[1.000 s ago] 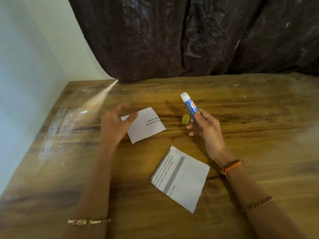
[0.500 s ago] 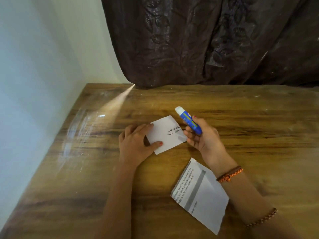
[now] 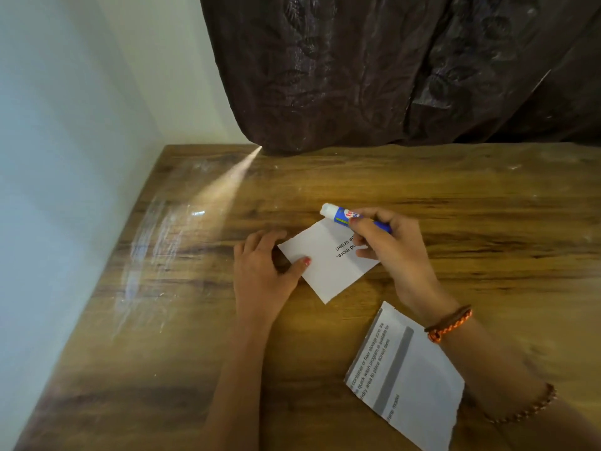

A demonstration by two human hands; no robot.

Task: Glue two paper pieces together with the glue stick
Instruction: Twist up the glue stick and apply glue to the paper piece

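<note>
A small white paper piece (image 3: pixel 325 265) with a few printed words lies on the wooden table (image 3: pixel 455 216). My left hand (image 3: pixel 260 275) lies flat at the paper's left corner, thumb pressing on the sheet. My right hand (image 3: pixel 390 245) grips a blue glue stick (image 3: pixel 338 214), uncapped, its white tip at the paper's far edge and pointing left. A larger printed paper piece (image 3: pixel 409 375) with a grey bar lies nearer to me, partly under my right forearm. The glue's cap is not visible.
A pale wall (image 3: pixel 65 157) runs along the table's left edge. A dark brown curtain (image 3: pixel 390 76) hangs at the back. A streak of light falls across the table's far left part.
My left hand came down onto the small paper and pins it. My right hand swung the glue stick over that paper, its tip lowered to the far edge. The yellow cap is hidden now.
</note>
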